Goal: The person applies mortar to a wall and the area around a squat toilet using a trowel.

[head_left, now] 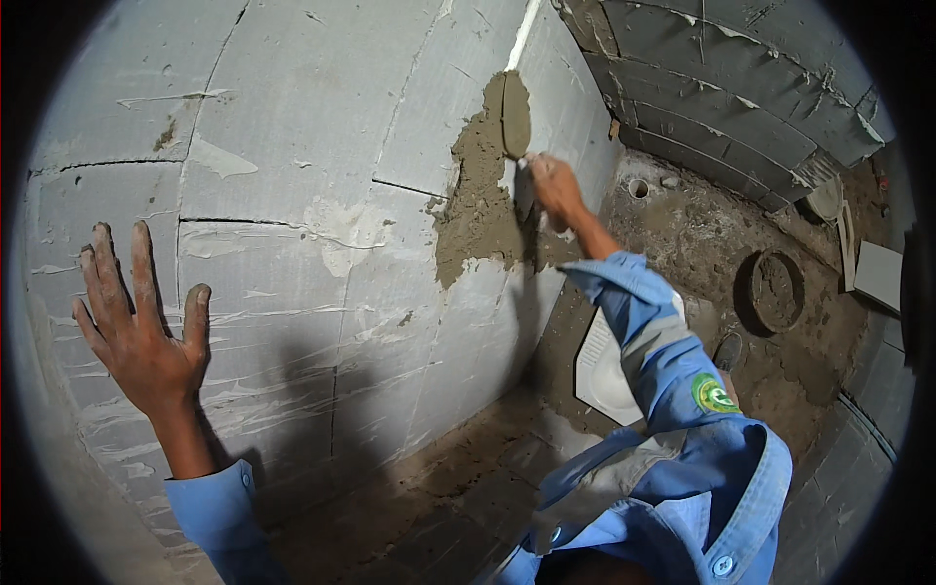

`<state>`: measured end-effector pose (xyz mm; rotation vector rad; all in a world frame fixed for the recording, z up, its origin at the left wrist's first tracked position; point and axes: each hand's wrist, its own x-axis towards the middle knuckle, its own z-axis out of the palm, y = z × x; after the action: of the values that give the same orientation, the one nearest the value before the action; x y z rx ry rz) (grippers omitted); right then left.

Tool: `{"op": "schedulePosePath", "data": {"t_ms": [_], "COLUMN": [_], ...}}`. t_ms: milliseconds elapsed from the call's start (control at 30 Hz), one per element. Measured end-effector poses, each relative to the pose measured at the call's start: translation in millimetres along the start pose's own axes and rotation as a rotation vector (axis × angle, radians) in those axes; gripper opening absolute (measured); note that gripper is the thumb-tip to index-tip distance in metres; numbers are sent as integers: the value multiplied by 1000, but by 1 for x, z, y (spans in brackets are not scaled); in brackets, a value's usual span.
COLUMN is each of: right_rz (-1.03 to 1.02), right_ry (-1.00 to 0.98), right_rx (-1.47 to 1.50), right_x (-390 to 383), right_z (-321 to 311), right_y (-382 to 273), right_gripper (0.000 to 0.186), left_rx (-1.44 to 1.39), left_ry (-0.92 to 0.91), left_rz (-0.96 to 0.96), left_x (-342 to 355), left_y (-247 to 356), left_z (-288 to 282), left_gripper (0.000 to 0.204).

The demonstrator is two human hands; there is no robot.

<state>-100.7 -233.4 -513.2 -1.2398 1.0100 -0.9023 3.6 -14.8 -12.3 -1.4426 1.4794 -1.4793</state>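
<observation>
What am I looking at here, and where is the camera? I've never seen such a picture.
No machine here: these are a person's bare hands, seen from a wide fisheye camera worn on their head, so straight edges bend. The left hand is spread open at the grey wall. The right hand grips a trowel, its blade over a patch of grey-brown mortar. On the floor to the right are a white fixture and a dark round tub.

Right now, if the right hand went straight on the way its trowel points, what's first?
Past the tip of the trowel, the right hand would likely meet the white strip. Whether the blade already touches the mortar is unclear; depth is hard to judge.
</observation>
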Motion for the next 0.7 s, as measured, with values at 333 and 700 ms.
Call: {"op": "schedulePosePath", "data": {"t_ms": [333,700], "right_rz": [215,347], "right_ry": [-340,-137], "right_rx": [-13,411], "right_x": [-266,-169], "right_z": [71,26], "right_y": [-15,-25], "right_gripper": [39,37], "left_rx": [-30,-12], "left_ry": [-14,-16], "left_rz": [-17,-22], "left_x": [3,4], "left_y": [0,3], "left_z": [-11,-9], "left_gripper": [74,72]}}
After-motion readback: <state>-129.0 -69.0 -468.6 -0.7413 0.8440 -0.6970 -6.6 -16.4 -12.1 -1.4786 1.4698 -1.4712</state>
